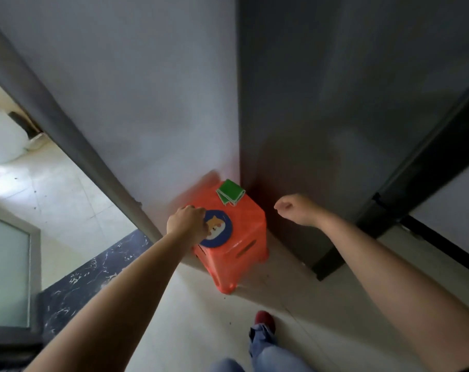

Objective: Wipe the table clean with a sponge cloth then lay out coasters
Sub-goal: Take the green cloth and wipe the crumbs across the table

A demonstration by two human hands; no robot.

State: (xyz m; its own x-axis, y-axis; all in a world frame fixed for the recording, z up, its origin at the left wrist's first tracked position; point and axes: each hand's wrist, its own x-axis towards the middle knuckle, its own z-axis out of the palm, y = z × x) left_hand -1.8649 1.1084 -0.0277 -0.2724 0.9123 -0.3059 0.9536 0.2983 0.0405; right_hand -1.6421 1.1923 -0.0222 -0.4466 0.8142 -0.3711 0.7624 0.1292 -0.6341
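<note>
**Orange stool in wall corner, with coaster and cloth**

Item 1: orange plastic stool (244,237), standing on a pale tiled floor (201,318) in the corner where a grey wall (147,89) meets a darker panel (322,103).

Item 2: round coaster (218,228), blue-rimmed with a cartoon dog face, lying flat at the near left corner of the stool top, its edge slightly overhanging.

Item 3: folded green sponge cloth (230,195), with a white edge, lying at the far corner of the stool top, apart from the coaster.

Item 4: left hand (186,224), reaching down onto the left rim of the coaster; its fingers curl over that edge and appear to grasp it.

Item 5: right hand (291,208), hovering to the right of the stool, level with the cloth, fingers loosely curled and grasping nothing.

Item 6: red shoe (265,320) and blue denim trouser leg (262,345), on the floor near the stool.
</note>
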